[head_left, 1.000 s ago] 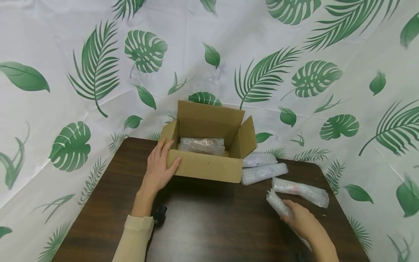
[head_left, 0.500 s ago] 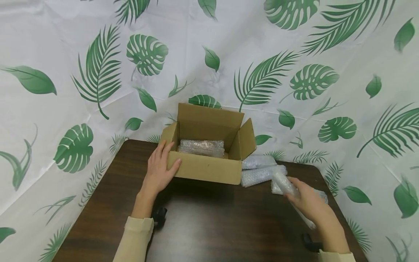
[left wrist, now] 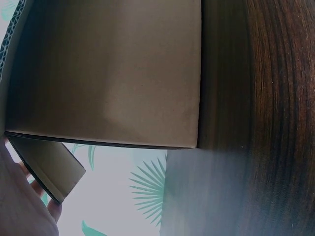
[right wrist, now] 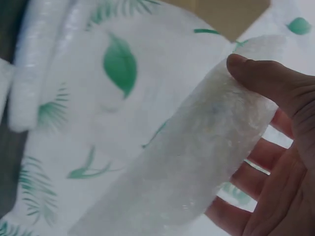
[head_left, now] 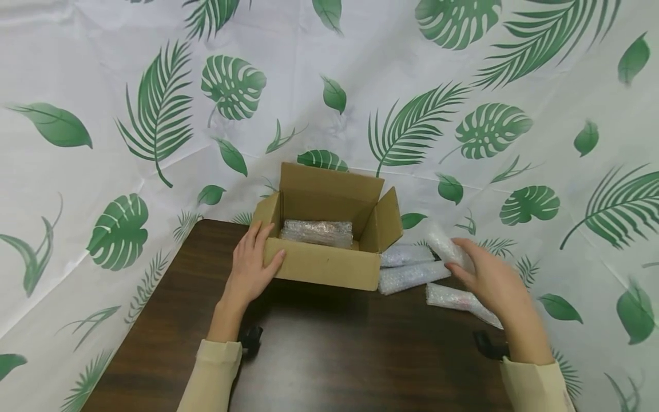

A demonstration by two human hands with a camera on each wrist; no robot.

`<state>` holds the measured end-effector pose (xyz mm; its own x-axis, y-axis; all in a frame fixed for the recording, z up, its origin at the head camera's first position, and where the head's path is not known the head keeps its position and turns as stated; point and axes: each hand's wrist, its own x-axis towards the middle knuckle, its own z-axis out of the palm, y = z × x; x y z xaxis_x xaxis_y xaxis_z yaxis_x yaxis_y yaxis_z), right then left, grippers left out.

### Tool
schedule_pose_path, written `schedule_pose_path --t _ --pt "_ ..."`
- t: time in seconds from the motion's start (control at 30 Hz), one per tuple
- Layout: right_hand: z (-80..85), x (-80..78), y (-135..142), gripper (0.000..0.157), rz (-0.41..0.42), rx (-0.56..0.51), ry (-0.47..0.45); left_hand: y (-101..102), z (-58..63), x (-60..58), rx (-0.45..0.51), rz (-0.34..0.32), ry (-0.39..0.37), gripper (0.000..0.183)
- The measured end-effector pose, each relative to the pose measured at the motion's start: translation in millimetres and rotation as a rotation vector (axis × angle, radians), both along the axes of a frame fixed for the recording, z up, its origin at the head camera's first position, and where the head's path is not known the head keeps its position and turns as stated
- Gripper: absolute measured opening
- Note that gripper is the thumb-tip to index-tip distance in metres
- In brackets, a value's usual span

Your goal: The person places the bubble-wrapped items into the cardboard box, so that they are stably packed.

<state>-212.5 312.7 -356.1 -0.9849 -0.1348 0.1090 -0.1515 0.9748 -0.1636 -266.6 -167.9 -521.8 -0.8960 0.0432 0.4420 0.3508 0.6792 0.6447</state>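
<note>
An open cardboard box (head_left: 321,266) stands at the back of the table with a bubble-wrapped bundle (head_left: 316,233) inside. My left hand (head_left: 249,268) holds the box's front left corner, thumb on the front wall and fingers by the left flap (left wrist: 47,167). Raised at the right, my right hand (head_left: 491,283) grips a bubble-wrapped roll (head_left: 447,247), which tilts up to the left. In the right wrist view the thumb lies across this roll (right wrist: 182,157), with the fingers on its other side. What is wrapped inside cannot be made out.
Two more bubble-wrapped rolls (head_left: 414,277) lie against the box's right side. Nearer, another wrapped roll (head_left: 455,298) lies on the dark wooden table (head_left: 329,349), partly behind the right forearm. A leaf-printed sheet (head_left: 329,68) hangs close behind the table.
My right hand has lifted the bubble-wrapped roll up and away from the table's near right, above the other rolls. The left hand stays on the box corner.
</note>
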Motion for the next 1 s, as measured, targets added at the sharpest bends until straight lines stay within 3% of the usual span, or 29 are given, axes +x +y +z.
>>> schedule_pose_path --t 0.13,0.37,0.53,0.77,1.0 --pt "16.4 -5.2 -11.1 0.062 0.021 -0.015 0.066 -0.9 -0.5 -1.1 -0.004 -0.002 -0.004 0.072" --pt "38.7 -11.5 -44.9 0.057 0.129 -0.015 0.287 -0.9 -0.8 -0.1 -0.002 -0.006 -0.023 0.072" --pt "51.5 -20.0 -70.0 0.056 0.198 -0.001 0.365 0.9 -0.2 -0.3 0.005 -0.013 -0.013 0.072" --pt "61.0 -33.7 -112.2 0.056 0.278 -0.024 0.39 0.4 0.1 -2.6 0.007 -0.007 0.001 0.071" --pt "63.3 -45.8 -166.0 0.058 0.383 -0.011 0.325 0.5 -0.8 -2.6 0.012 -0.003 -0.021 0.075"
